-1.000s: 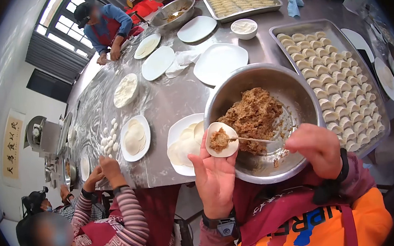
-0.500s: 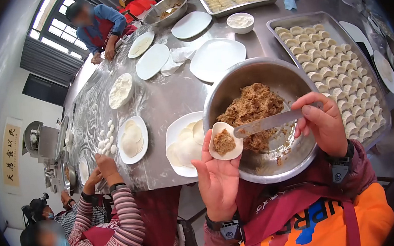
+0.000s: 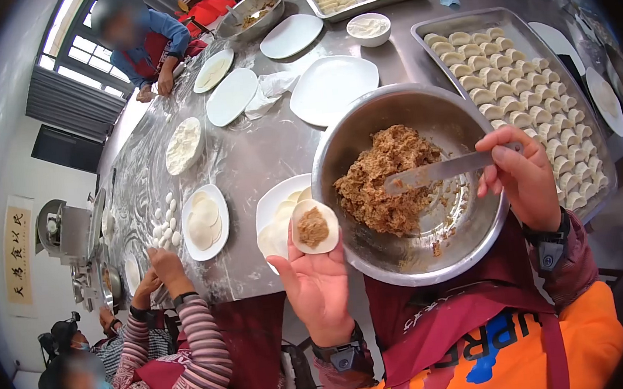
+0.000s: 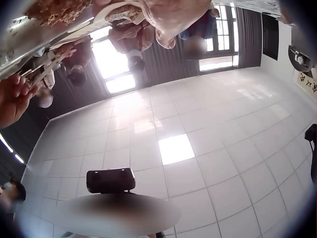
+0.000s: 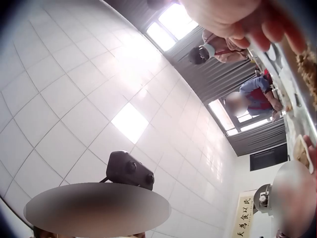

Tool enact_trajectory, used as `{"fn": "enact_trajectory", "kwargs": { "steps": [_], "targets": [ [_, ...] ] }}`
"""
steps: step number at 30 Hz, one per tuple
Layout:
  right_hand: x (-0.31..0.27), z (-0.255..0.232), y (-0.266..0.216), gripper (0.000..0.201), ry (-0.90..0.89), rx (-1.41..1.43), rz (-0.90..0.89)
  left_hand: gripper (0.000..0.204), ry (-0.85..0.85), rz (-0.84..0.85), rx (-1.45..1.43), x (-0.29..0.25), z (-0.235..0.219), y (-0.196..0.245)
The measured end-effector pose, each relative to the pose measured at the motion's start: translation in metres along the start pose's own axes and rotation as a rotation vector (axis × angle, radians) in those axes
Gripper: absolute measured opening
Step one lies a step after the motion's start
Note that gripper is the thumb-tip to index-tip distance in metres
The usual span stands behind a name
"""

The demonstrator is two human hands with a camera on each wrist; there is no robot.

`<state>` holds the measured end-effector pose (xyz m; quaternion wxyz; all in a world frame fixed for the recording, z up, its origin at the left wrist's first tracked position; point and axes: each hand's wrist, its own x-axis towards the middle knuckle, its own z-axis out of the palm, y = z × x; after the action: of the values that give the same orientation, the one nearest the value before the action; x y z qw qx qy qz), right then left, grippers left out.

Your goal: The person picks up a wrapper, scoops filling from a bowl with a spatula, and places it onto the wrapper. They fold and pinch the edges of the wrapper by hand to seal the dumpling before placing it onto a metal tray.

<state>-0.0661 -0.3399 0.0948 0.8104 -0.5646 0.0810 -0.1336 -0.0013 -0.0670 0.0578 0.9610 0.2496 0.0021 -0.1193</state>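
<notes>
My left hand (image 3: pixel 318 290) is palm up, fingers extended and thumb out to the side, carrying a round dumpling wrapper (image 3: pixel 331 240). A mound of brown filling (image 3: pixel 313 226) sits in the wrapper's middle. In my right hand (image 3: pixel 524 179) I hold a flat metal spatula (image 3: pixel 439 171) by its end, thumb on top. Its smeared tip is over the meat filling (image 3: pixel 383 166) in a large steel bowl (image 3: pixel 469 221). The left wrist view shows the wrapper's edge (image 4: pixel 111 14) beside my left hand (image 4: pixel 173 12).
Behind my left hand is a white plate (image 3: pixel 265 210) of stacked wrappers. A tray (image 3: pixel 430 25) with rows of dumplings stands right of the bowl. Beyond are white plates (image 3: pixel 335 88) and a bowl of flour (image 3: pixel 370 32). At left, another person's hands (image 3: pixel 164 267) work near dough pieces (image 3: pixel 166 226).
The spatula has left the wrapper and moved right, over the bowl. My left hand has shifted left, away from the bowl, with the filled wrapper on it.
</notes>
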Motion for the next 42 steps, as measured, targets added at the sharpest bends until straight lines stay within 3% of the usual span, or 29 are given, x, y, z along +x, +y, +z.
{"fn": "enact_trajectory", "kwargs": {
  "steps": [3, 7, 10, 14, 18, 23, 27, 35, 38, 42],
  "targets": [
    [-0.008, -0.006, 0.004, 0.018, -0.04, -0.239, -0.01, 0.074, 0.03, 0.024, 0.001, -0.003, -0.009, 0.004],
    [-0.018, -0.014, 0.003, 0.017, 0.017, -0.496, -0.207, 0.074, 0.01, -0.015, 0.016, -0.007, -0.008, 0.004],
    [-0.002, -0.011, -0.008, 0.016, -0.104, -0.863, -0.504, 0.074, -0.023, -0.072, 0.08, -0.01, 0.003, 0.0],
    [0.027, -0.021, 0.015, 0.016, -0.317, -1.048, -0.528, 0.075, -0.067, -0.188, 0.185, -0.019, 0.02, -0.014],
    [0.025, -0.021, 0.019, 0.023, -0.204, -1.136, -0.587, 0.077, -0.128, -0.268, 0.224, -0.026, 0.032, -0.027],
    [0.011, -0.021, 0.019, 0.053, -0.165, -1.332, -0.635, 0.077, -0.135, -0.249, 0.209, -0.028, 0.036, -0.034],
    [-0.005, -0.016, 0.001, 0.049, -0.006, -1.289, -0.696, 0.076, -0.092, -0.202, 0.204, -0.034, 0.036, -0.031],
    [-0.052, 0.007, 0.014, 0.012, -0.289, -1.178, -1.113, 0.074, -0.281, -0.405, 0.2, -0.054, 0.047, -0.05],
    [-0.059, 0.006, 0.013, 0.011, -0.316, -1.117, -1.212, 0.067, -0.259, -0.449, 0.125, -0.064, 0.056, -0.052],
    [-0.066, 0.016, -0.002, 0.013, -0.299, -0.996, -0.996, 0.058, -0.292, -0.488, 0.149, -0.074, 0.055, -0.059]
  ]
}}
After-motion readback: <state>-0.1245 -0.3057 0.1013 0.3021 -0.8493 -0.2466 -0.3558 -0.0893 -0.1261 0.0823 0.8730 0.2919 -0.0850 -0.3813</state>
